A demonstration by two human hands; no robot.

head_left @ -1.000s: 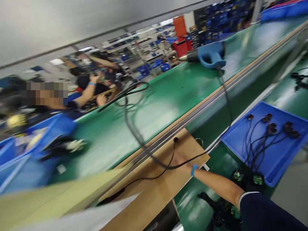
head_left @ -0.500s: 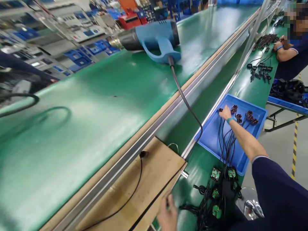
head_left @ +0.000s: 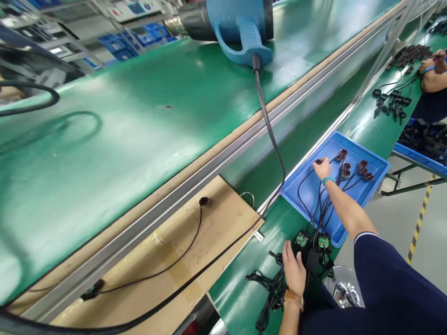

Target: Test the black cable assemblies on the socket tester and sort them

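Observation:
My right hand point(head_left: 322, 168) reaches into a shallow blue tray point(head_left: 375, 184) and pinches the plug end of a black cable point(head_left: 303, 185). Several more black cables with round dark plugs point(head_left: 352, 168) lie in the tray, and their leads run back over its near edge. My left hand point(head_left: 294, 271) lies flat on the green bench top over a tangle of black leads point(head_left: 268, 288), beside small modules with green boards point(head_left: 323, 243). A watch strap sits on that wrist and a teal band on the right wrist.
A blue heat gun point(head_left: 240, 23) lies on the wide green conveyor belt point(head_left: 139, 121), its black cord point(head_left: 270, 139) trailing down across a wooden board point(head_left: 195, 260). Another person's forearm point(head_left: 433, 77) rests at the far right near more cables point(head_left: 393, 100). A metal stool seat point(head_left: 344, 291) stands below.
The view swung right from the belt to the tray. My right hand stayed in the tray and took a cable end, bowing it out; my left hand moved from the board onto the leads.

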